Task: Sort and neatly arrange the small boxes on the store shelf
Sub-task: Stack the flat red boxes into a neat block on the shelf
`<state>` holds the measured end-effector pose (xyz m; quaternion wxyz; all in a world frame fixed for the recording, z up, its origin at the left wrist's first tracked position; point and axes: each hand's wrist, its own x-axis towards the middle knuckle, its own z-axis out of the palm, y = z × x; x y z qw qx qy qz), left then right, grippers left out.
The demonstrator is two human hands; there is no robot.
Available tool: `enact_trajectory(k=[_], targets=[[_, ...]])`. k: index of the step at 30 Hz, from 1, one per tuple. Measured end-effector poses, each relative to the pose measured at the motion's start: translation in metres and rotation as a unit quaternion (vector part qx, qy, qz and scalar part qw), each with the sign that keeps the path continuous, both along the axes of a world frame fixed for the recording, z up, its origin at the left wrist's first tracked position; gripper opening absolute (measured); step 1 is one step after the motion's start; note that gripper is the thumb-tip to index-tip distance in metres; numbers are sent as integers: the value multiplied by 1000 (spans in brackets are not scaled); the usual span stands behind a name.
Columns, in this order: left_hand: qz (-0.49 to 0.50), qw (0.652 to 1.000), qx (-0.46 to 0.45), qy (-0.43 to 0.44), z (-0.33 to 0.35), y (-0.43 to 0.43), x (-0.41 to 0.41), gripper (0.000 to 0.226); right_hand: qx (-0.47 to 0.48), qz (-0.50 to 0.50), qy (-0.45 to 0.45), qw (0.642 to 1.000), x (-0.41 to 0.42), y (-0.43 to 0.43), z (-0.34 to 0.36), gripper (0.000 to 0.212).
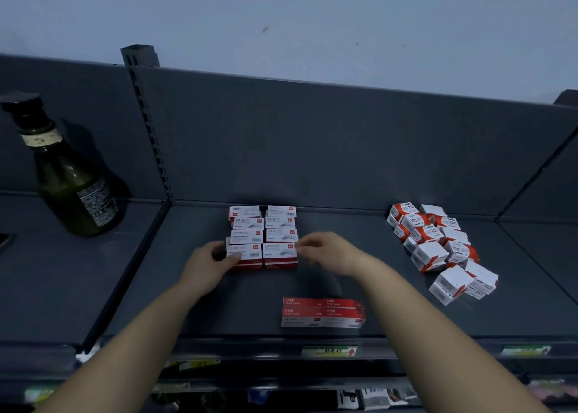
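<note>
The block of staple boxes (263, 235) is sitting on the dark grey shelf (219, 303), laid out as two columns of four white-and-red boxes each, with its far end lying just short of the back panel (312, 146). At the near end of the block, the left hand (212, 264) is gripping the front-left box (247, 253), its thumb lying over the box's top and its fingers curling in at the box's left side. The right hand (328, 251) is reaching in from the block's right, its bent fingertips meeting the right edge of the front-right box (280, 251); motion blur is hiding whether it is pinching the box or only pressing on it. The two hands are standing apart, flanking the block's near row. Nearer the camera than the block and slightly to its right, a bundle of red boxes (322, 312) is lying flat by the shelf's front edge. Well to the right of the block, a loose heap of small white-and-orange boxes (438, 246) is lying jumbled at mixed angles. Far to the left of the block, past the slotted upright post (147, 124), a dark green spray bottle (72, 178) is standing on the neighbouring shelf section. Below the block, price labels (328, 351) are showing along the shelf's front rail.
</note>
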<state>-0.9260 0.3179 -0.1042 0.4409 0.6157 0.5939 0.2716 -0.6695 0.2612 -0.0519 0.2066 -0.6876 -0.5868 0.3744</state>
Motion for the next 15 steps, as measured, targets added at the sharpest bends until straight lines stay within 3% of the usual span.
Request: enact_trajectory(k=[3, 11, 15], targets=[[15, 1000, 9, -13, -3, -4, 0, 50, -52, -15, -50, 997, -20, 12, -2, 45], [11, 997, 36, -68, -4, -14, -6, 26, -48, -99, 3, 994, -33, 16, -20, 50], [-2, 994, 73, -82, -5, -23, -3, 29, -75, -114, 40, 990, -22, 12, -23, 48]])
